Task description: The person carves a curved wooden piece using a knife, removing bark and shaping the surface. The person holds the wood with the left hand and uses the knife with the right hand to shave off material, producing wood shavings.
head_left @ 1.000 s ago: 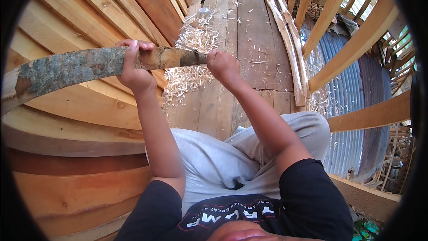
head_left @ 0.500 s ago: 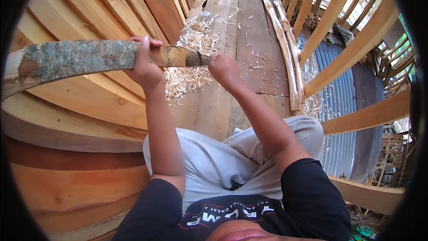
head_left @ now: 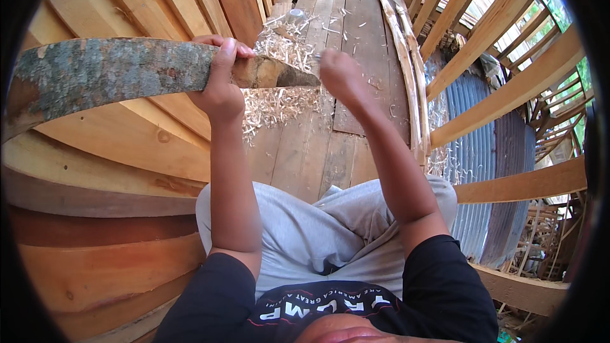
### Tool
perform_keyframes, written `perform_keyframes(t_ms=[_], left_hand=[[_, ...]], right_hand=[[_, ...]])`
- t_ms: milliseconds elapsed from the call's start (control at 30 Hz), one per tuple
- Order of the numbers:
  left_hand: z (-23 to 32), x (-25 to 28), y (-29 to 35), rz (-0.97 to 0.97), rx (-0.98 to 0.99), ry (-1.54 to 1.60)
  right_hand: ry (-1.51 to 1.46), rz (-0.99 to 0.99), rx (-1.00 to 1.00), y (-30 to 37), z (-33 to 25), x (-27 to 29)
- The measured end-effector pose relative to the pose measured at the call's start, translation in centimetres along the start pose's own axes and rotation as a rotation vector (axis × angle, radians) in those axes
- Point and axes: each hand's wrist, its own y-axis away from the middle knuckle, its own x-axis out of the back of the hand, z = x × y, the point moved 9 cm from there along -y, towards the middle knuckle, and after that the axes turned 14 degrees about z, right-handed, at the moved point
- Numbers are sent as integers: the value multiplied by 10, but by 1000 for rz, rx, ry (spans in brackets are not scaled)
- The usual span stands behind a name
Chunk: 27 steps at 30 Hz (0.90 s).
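A long wooden slab (head_left: 121,70) with grey-green bark reaches from the far left toward the middle, its right end peeled to tan wood and narrowed. My left hand (head_left: 222,76) is closed around it near the peeled part, thumb on the bark side and fingers over the upper edge. Just right of the narrow tip, my right hand (head_left: 343,76) is a fist. A small greyish bit pokes out at its left side, too small and blurred to name; the rest is hidden in the fingers. A slight gap seems to part the fist from the slab.
Pale wood shavings (head_left: 279,107) lie heaped on the plank floor (head_left: 305,159) beneath the slab. A small shiny round object (head_left: 295,14) sits among them. Boards (head_left: 127,146) line the left wall. Long split poles (head_left: 403,57), a slatted railing (head_left: 508,105) and corrugated metal sheets (head_left: 473,171) are on the right.
My right fist has moved up and slightly right, off the slab's tip. The slab and my left hand have shifted a little up and right in the picture.
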Motion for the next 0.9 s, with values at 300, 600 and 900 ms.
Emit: perform_keyframes(t_ms=[300, 600, 900], left_hand=[[2, -9, 0, 59, -29, 11], [2, -9, 6, -72, 58, 66], [31, -23, -10, -136, 108, 11]], right_hand=[[-118, 215, -68, 2, 8, -31], [218, 107, -1, 14, 3, -1], [-47, 35, -59, 33, -11, -11]])
